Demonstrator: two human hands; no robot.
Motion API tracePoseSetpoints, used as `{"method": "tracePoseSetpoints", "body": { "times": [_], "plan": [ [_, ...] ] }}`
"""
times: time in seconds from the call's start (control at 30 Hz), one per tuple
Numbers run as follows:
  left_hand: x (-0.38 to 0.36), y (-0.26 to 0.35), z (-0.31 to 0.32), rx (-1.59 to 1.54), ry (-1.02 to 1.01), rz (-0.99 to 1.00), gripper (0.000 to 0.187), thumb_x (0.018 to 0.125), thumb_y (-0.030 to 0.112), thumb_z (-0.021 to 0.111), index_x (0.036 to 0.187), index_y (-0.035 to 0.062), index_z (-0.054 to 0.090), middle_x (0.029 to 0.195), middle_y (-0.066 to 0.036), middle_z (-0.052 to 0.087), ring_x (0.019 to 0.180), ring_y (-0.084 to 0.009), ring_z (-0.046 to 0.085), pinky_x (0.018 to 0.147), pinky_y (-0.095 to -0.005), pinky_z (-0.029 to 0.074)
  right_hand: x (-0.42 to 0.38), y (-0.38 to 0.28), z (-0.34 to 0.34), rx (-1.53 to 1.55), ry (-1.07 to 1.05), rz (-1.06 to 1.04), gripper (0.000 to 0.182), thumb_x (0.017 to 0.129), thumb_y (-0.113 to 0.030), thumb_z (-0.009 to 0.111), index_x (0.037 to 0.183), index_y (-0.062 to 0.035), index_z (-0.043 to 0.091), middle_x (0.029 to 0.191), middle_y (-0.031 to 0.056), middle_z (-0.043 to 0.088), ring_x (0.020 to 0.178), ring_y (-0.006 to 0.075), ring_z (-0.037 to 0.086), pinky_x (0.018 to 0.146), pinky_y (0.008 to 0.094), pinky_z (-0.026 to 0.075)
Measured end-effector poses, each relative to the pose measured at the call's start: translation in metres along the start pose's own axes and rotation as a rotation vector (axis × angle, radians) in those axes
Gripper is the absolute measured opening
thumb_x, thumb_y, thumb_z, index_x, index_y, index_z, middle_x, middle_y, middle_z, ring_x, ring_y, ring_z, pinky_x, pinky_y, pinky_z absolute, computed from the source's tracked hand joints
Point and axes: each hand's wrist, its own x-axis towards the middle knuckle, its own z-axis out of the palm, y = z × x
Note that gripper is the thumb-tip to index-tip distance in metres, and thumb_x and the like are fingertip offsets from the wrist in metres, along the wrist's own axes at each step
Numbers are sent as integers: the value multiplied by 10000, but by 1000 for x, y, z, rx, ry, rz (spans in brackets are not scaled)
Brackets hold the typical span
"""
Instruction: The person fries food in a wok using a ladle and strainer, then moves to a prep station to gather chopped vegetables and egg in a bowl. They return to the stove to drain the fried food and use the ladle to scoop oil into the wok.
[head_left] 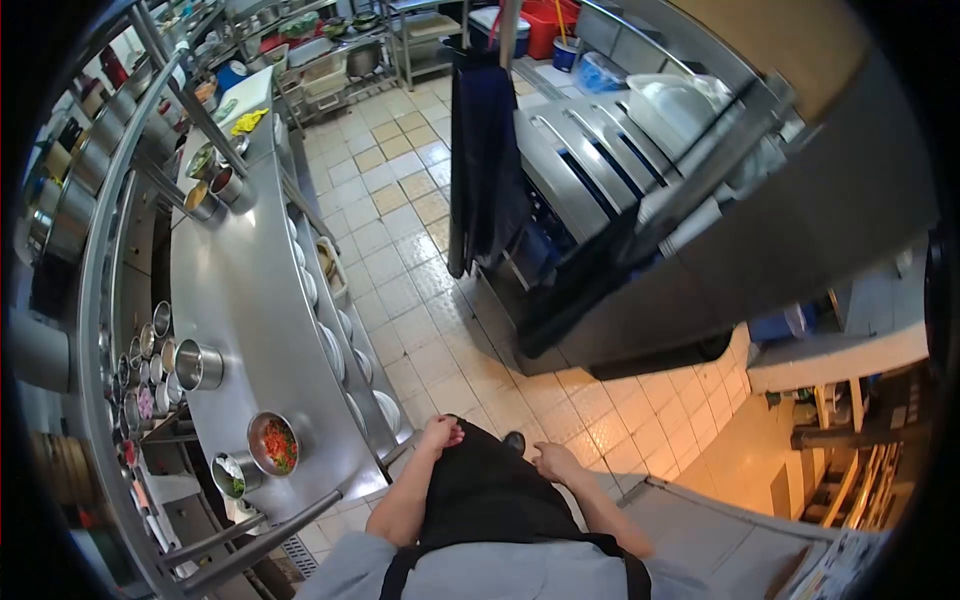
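Observation:
My left hand hangs at the left side of my black apron, its fingers curled in with nothing visible in them. On the apron's other side is my right hand, loosely closed over the tiled floor, also without anything visible in it. Left of me stands a steel counter. Near its close end are a steel bowl of chopped red and green pieces and a steel pot with white and green contents. A steel pot stands further along the counter. Neither hand touches these.
Stacked white plates fill the shelf under the counter. Ahead to the right is a large steel unit with dark cloths hanging from it. Several small containers line the left shelf. A yellow cloth lies at the counter's far end.

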Motion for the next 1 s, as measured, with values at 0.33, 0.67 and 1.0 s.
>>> {"method": "tracePoseSetpoints", "body": {
  "times": [0.33, 0.67, 1.0],
  "plan": [
    [12, 53, -75, -201, 39, 12, 131, 991, 133, 585, 905, 34, 590, 681, -75, 624, 560, -202, 652, 472, -306, 525, 259, -188, -120, -177, -99, -408, 268, 938, -238, 647, 1094, -32, 718, 889, 236, 736, 809, 403, 720, 746, 513, 561],
    [26, 212, -115, -314, 314, -51, 232, 1045, 186, 573, 1181, 1, 538, 1000, -108, 670, 802, -194, 710, 685, -310, 620, 469, -348, -137, -125, -182, -665, 349, 951, -205, 621, 1203, 24, 697, 1098, 273, 722, 1071, 452, 680, 961, 517, 532],
    [102, 296, -146, -552, 427, -141, 173, 1044, 171, 566, 1141, 28, 559, 904, -83, 651, 777, -183, 696, 662, -303, 601, 700, -571, -59, 67, -123, -734, 327, 927, -198, 622, 1158, 27, 669, 1133, 276, 697, 1046, 457, 668, 899, 533, 536]
  ]
}}
